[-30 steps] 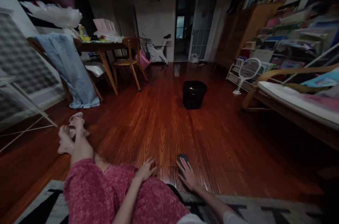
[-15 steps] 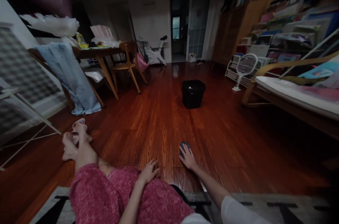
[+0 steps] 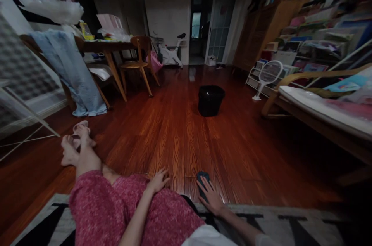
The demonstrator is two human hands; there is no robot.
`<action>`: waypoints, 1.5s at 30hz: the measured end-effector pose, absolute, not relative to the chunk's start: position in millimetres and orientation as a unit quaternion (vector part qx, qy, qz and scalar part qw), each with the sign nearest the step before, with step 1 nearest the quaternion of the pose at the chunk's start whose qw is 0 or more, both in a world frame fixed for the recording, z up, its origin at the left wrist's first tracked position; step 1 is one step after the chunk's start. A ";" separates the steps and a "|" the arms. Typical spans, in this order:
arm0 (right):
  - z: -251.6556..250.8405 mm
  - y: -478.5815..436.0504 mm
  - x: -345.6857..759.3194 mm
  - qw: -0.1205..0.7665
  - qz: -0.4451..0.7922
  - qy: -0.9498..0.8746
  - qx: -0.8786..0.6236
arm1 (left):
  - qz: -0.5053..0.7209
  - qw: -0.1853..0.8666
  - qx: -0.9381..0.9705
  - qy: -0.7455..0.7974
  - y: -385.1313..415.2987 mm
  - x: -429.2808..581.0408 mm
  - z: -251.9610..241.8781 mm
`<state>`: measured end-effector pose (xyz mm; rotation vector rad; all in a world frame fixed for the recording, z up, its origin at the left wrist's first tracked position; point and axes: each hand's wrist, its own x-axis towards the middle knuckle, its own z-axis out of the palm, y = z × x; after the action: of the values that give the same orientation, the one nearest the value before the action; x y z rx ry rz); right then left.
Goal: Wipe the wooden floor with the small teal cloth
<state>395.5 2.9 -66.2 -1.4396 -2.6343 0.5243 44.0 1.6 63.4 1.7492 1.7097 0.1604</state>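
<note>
Under the fingers of my right hand (image 3: 211, 196) is a dark blue-grey cloth (image 3: 202, 176), flat on the wooden floor (image 3: 162, 141). The fingers stretch over the cloth, press it down and cover part of it. My left hand (image 3: 158, 181) rests on the pink-red patterned clothing (image 3: 165, 209) over my leg, its fingers a little apart and nothing in them. Farther ahead on the floor stands a black lidded bin (image 3: 210, 101).
A patterned rug (image 3: 302, 226) lies beneath me. On the left are a wooden table (image 3: 99, 47), chairs and hanging jeans (image 3: 68, 71). To the right stand a wooden-armed daybed (image 3: 334, 116) and a white electric swatter (image 3: 270, 73). An exercise bike (image 3: 171, 54) is at the back.
My right hand has drawn back toward my body, and the dark cloth has slid back with it. My left hand stays on my leg. The view has shifted slightly.
</note>
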 end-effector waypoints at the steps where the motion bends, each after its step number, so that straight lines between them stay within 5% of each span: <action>1: -65.7 -4.8 398.7 0.044 0.171 -0.863 -0.473 | 0.061 0.338 0.671 0.657 1.6 43.6 62.7; 17: -37.1 126.5 327.4 0.067 0.141 -0.789 -0.595 | 0.057 0.338 0.670 0.658 2.1 42.2 62.8; 32: -74.0 -23.1 404.0 0.075 0.143 -0.844 -0.512 | 0.059 0.335 0.673 0.657 0.8 42.7 63.9; 45: -47.1 123.4 317.1 0.085 0.133 -0.767 -0.622 | 0.059 0.331 0.679 0.653 1.5 41.2 65.0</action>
<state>317.1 123.4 -47.1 -1.8537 -2.2877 0.3963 41.2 1.5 65.0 1.7745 1.7062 0.1537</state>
